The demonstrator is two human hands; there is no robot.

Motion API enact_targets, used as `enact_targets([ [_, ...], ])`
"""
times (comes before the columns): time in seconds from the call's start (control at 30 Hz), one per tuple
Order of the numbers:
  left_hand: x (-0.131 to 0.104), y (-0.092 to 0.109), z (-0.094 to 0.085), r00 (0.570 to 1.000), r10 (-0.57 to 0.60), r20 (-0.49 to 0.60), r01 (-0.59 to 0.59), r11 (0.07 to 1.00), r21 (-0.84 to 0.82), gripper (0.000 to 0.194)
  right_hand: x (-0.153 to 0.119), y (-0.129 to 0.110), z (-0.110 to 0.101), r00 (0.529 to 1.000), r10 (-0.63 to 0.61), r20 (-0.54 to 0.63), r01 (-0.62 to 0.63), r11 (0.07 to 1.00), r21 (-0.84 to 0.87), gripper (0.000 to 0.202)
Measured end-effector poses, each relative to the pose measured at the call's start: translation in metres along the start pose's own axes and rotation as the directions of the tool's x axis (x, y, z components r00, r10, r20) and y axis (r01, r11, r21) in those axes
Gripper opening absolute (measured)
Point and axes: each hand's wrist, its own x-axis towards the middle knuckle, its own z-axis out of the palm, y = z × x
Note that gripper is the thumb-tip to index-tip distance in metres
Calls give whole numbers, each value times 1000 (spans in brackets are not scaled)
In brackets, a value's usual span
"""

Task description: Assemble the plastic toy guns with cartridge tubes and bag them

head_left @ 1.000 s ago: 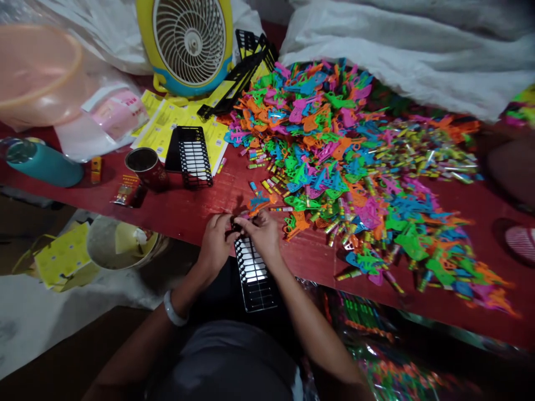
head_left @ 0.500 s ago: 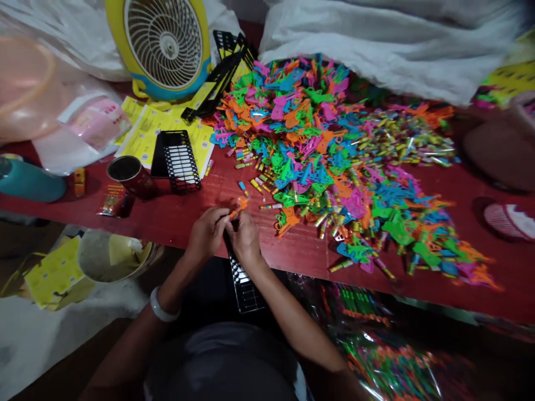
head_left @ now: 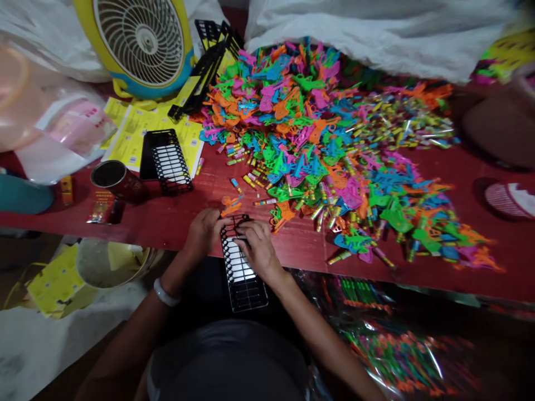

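Note:
A black slotted rack [head_left: 242, 273] with white strips in it lies over the near edge of the dark red table [head_left: 167, 217]. My left hand [head_left: 203, 231] grips the rack's left top corner. My right hand [head_left: 258, 248] lies on the rack's upper part, fingers pressed on the slots. A small orange plastic piece [head_left: 229, 205] sits on the table just beyond my fingers. A large heap of bright plastic toy pieces and small tubes [head_left: 326, 145] covers the table to the right.
A second black rack [head_left: 169, 161] lies on yellow sheets [head_left: 129, 133], beside a dark cup [head_left: 112, 178]. A yellow fan [head_left: 137, 44] stands at the back. White cloth [head_left: 376, 33] bounds the far side. A bucket [head_left: 108, 259] sits below the table's left.
Both hands held the small orange piece above the rack half a second ago; the piece lies on the table now and both hands have come down onto the rack. The view shifted right.

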Motion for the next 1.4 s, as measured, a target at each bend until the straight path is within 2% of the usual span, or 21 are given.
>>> enact_targets([
  [0.07,0,-8,2,990,130,-62,-132,991,-19,19,3,4,1,999,-7,36,7,1000,13,15],
  [0.13,-2,-13,2,976,199,-94,-204,978,-47,16,5,6,0,998,-5,67,3,1000,22,14],
  [0.3,-4,-9,-3,986,147,-82,-146,989,20,12,12,9,-12,993,-34,114,23,995,94,12],
  [0.33,-4,-7,-3,985,144,-96,-141,989,34,14,15,11,-16,995,-25,93,14,994,109,12],
  [0.4,-4,-6,-1,983,145,-115,-141,989,44,19,26,19,-25,997,76,-4,-75,993,92,14],
  [0.5,-4,-7,4,981,151,-124,-146,988,46,27,46,35,-38,941,281,-187,-284,959,10,15],
  [0.57,-4,-8,5,982,144,-123,-139,989,51,30,56,39,-47,917,309,-252,-326,945,-30,15],
  [0.67,-6,-7,5,991,96,-95,-92,995,44,30,53,32,-59,939,200,-281,-237,966,-102,14],
  [0.8,-11,-4,3,998,18,-63,-16,999,31,28,28,17,-63,966,-31,-256,-9,989,-151,21],
  [0.87,-13,-5,2,998,-3,-68,6,999,35,27,15,17,-59,980,-94,-175,69,987,-144,25],
  [0.93,-15,-7,0,998,-10,-70,13,999,44,26,7,22,-54,994,-89,-56,82,990,-114,28],
  [1.0,-17,-9,-2,997,-8,-73,11,999,48,27,3,27,-52,999,-43,3,43,992,-118,29],
  [1.13,-19,-12,-5,994,12,-104,-7,999,47,27,8,28,-54,991,133,-27,-135,947,-292,19],
  [1.23,-20,-10,-6,992,22,-124,-17,999,45,24,16,23,-56,967,242,77,-200,913,-355,16],
  [1.33,-22,-10,-7,993,9,-114,-5,999,42,23,18,20,-57,930,355,97,-308,896,-321,14],
  [1.4,-24,-10,-8,996,-6,-94,10,999,41,24,18,19,-54,916,397,62,-381,907,-179,10],
])
